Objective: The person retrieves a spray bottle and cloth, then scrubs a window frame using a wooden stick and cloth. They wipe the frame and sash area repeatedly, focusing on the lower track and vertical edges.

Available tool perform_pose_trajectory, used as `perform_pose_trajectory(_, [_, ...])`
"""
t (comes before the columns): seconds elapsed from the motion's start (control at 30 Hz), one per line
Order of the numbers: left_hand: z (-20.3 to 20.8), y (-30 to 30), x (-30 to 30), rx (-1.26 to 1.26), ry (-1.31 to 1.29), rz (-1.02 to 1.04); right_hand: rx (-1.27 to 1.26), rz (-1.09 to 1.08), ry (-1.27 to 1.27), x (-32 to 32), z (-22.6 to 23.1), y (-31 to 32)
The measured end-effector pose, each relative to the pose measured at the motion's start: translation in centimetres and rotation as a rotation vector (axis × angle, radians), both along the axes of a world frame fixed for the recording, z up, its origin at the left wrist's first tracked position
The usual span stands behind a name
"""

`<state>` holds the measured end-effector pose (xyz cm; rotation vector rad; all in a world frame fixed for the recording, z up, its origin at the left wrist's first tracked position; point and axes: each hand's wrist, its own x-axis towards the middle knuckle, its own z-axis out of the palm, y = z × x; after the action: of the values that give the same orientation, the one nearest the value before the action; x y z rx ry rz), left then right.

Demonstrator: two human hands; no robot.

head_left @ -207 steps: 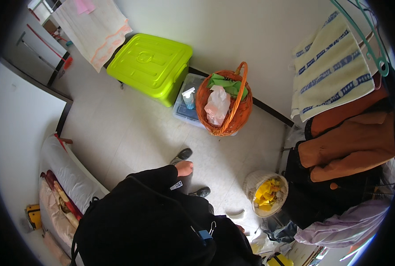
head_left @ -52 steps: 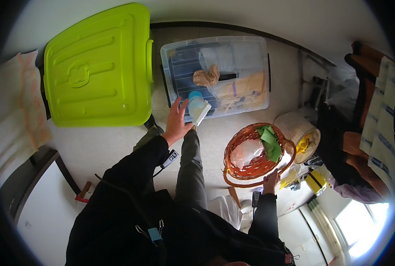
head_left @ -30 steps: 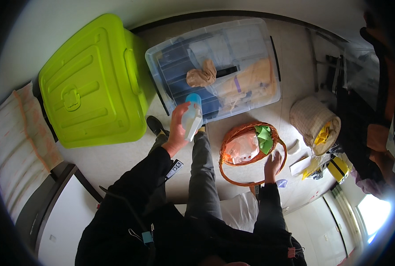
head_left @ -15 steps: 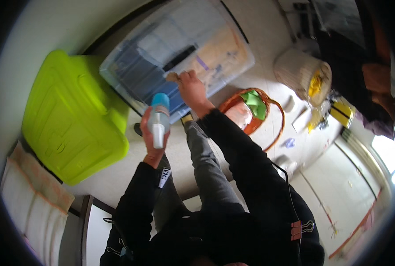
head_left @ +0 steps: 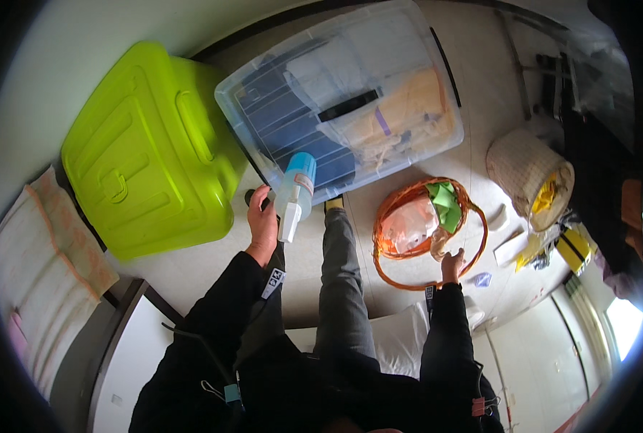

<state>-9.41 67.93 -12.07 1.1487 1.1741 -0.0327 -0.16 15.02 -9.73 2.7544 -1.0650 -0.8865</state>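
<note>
A spray bottle [head_left: 297, 189] with a white trigger head and blue liquid is at the near edge of a clear storage bin [head_left: 437, 141]. Just left of it is my left hand [head_left: 263, 227], its fingers apart and not wrapped round the bottle. Over at the right, my right hand [head_left: 451, 265] pinches a crumpled brown cloth [head_left: 439, 247] at the near side of a wicker basket [head_left: 385, 249]. Inside the basket lie a green cloth [head_left: 446, 206] and a pale pink, plastic-looking bundle [head_left: 409, 225]. The handle arches around my right hand.
A lime-green lidded bin [head_left: 144, 155] stands left of the clear one. At the right are a woven bin [head_left: 520, 173] with something yellow inside, and a yellow-and-black box [head_left: 575, 249]. A small bluish plastic piece [head_left: 483, 279] lies on the floor near the basket.
My right hand has moved from above the clear bin to the basket, bringing the brown cloth along. My left hand has loosened from the spray bottle. The view has shifted.
</note>
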Motion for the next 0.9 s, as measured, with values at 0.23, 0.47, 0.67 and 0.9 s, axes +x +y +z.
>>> perform_pose_trajectory(0.23, [-3.1,4.0,2.6,-0.304,0.144,0.233,0.427,0.77,-0.483,17.6,-3.2,13.5])
perform_pose_trajectory(0.47, [-7.8,6.7,4.0,-0.457,0.104,0.359,0.633,0.735,-0.456,35.1,-7.8,27.9])
perform_pose_trajectory(0.67, [-8.7,8.6,5.0,-0.417,0.01,0.373,0.736,0.486,-0.251,38.0,-9.0,29.8])
perform_pose_trajectory(0.9, [-8.5,10.1,6.0,-0.322,0.029,0.361,0.528,0.478,-0.179,37.9,-11.6,28.1])
